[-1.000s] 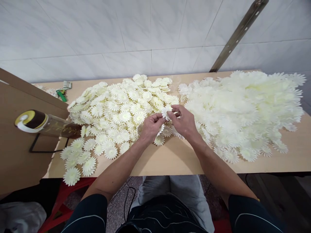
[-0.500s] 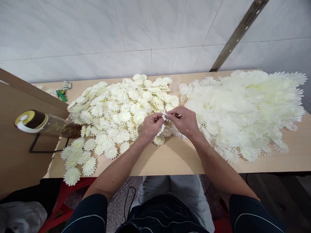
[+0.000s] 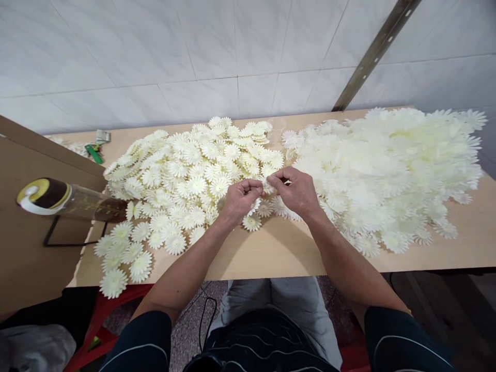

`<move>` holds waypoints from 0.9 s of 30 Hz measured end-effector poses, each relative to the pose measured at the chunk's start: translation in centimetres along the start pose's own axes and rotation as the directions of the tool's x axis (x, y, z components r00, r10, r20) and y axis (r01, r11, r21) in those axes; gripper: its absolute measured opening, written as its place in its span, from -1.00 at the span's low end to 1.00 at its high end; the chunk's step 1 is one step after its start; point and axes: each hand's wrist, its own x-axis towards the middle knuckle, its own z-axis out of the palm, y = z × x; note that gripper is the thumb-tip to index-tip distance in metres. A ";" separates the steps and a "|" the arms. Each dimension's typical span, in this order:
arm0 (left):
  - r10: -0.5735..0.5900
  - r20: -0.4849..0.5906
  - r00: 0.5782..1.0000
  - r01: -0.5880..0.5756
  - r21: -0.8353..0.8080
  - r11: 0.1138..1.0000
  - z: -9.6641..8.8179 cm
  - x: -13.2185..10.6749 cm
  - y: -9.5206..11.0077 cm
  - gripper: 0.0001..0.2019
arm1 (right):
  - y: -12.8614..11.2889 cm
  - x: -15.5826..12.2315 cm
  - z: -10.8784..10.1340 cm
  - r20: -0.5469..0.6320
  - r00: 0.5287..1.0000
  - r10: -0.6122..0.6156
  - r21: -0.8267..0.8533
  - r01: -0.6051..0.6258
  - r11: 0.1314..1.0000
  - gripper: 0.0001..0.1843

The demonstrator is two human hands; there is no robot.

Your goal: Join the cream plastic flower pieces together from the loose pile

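Observation:
Over the front middle of the table, my left hand [image 3: 242, 200] and my right hand [image 3: 296, 191] meet fingertip to fingertip. Both are closed in a pinch on a small white artificial flower [image 3: 266, 186], which is partly hidden by the fingers. Left of and behind my hands spreads a heap of cream-white artificial flowers [image 3: 194, 155] with yellowish centres. To the right lies a larger, paler heap of flower petal pieces [image 3: 368, 170], close to my right hand. A few loose flowers [image 3: 251, 222] rest just below my hands.
A bottle [image 3: 83, 201] with a brown and yellow lid leans at the left, beside a cardboard panel [image 3: 34, 248]. A green and grey tool [image 3: 95, 150] lies at the back left. Behind the wooden table [image 3: 271, 258], a metal strip [image 3: 372, 62] runs up the tiled wall.
My fingertips have drawn slightly apart around the small flower, with the right fingers a little more curled. The whole view has shifted slightly; the heaps look unchanged.

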 end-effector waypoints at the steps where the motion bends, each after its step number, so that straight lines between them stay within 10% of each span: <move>1: 0.003 -0.007 1.000 -0.003 0.012 1.000 0.0 0.0 0.0 -0.72 | 0.0 0.0 0.0 -0.003 1.000 0.004 -0.004 -0.004 1.000 -0.78; 15: 0.087 -0.103 0.991 -0.077 0.098 0.992 -0.6 0.6 -0.5 -0.79 | 0.3 0.8 -4.6 -0.330 0.932 0.152 0.160 -0.103 0.982 -0.66; 22: -0.021 -0.135 0.991 0.016 -0.037 0.999 0.2 0.3 0.3 -0.69 | 1.6 0.8 -11.8 -0.596 0.792 -0.134 -0.235 -0.013 0.972 -0.72; 27: -0.116 -0.058 0.992 0.111 -0.088 0.990 0.5 -0.1 0.9 -0.67 | 3.0 1.0 -14.5 -0.570 0.797 -0.201 -0.431 -0.082 0.899 -0.78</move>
